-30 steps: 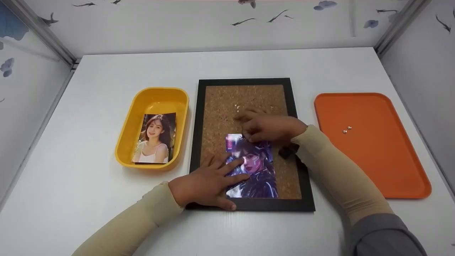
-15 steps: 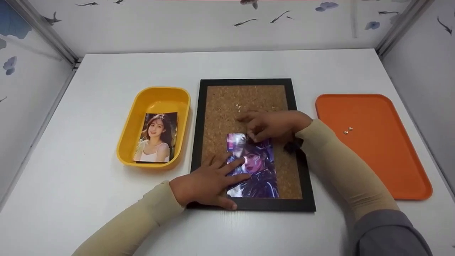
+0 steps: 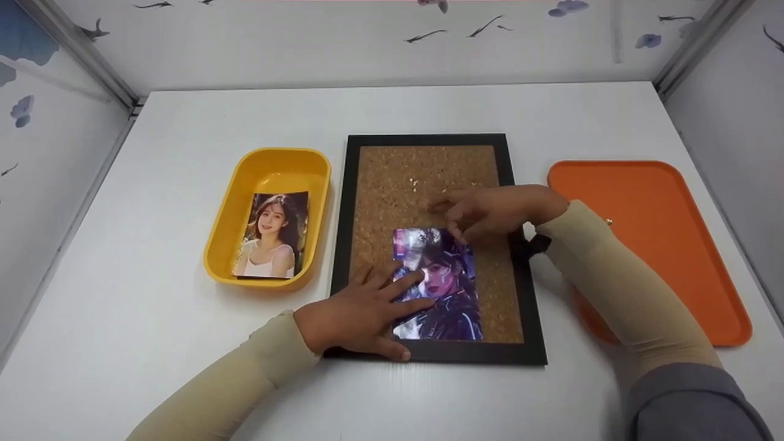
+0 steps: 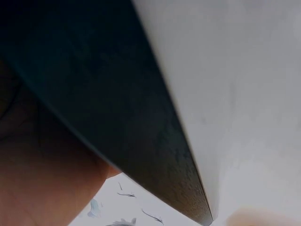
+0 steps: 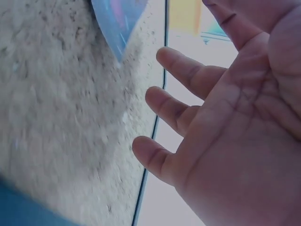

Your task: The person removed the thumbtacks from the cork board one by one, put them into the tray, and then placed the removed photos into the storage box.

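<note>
A glossy purple picture print (image 3: 450, 312) lies on the cork board (image 3: 392, 177), which has a black frame. My left hand (image 3: 361, 315) rests spread on the print's left side, its thumb on the frame's near edge. Around the print's top right corner hovers my right hand (image 3: 493, 211). In the right wrist view the right hand (image 5: 225, 117) has three loosely bent fingers above the cork, with nothing seen in them; its thumb and index tips fall outside that view. A corner of the print (image 5: 122, 28) shows there, lifted off the cork.
At left a yellow bin (image 3: 282, 162) holds a portrait photo (image 3: 269, 239). An orange tray (image 3: 680, 245) lies at right, partly behind the right sleeve, with one small silvery bead-like piece (image 3: 608, 222) showing. Patterned walls (image 3: 367, 49) enclose the white table (image 3: 245, 116).
My right hand has drawn back to the right from the print's top edge. Its sleeve now hides one of the two silvery pieces on the tray. The left hand stays put.
</note>
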`<move>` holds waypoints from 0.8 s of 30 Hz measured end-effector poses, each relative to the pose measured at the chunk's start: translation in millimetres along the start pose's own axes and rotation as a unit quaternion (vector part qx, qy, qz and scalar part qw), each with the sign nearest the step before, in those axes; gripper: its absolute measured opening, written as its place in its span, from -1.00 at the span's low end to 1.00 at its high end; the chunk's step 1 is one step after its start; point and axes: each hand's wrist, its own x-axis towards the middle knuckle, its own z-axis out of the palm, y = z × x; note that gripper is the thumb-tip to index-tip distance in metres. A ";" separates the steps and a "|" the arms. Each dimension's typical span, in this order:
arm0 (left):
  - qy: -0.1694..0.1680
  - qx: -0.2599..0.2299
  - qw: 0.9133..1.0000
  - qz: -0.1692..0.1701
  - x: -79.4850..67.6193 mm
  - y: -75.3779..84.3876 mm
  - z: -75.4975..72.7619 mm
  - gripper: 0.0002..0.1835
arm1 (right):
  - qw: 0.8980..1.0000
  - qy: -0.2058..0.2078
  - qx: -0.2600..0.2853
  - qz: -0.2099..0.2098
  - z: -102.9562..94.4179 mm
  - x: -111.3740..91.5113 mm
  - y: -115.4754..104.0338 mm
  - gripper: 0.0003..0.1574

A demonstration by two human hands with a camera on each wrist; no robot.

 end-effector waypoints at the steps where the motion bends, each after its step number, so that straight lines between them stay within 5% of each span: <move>1: -0.001 -0.001 1.000 0.000 0.2 0.0 -0.1 -0.06 | 1.000 0.004 -0.003 -0.001 -0.5 -4.4 -0.2 -0.83; 13: 0.003 -0.004 1.000 0.000 0.6 0.8 0.2 -0.07 | 0.999 0.032 0.035 -0.005 3.1 -52.7 2.2 -0.77; 24: 0.010 0.010 1.000 0.004 0.7 0.9 0.7 -0.06 | 0.994 0.094 0.028 0.054 8.0 -107.3 16.6 -0.73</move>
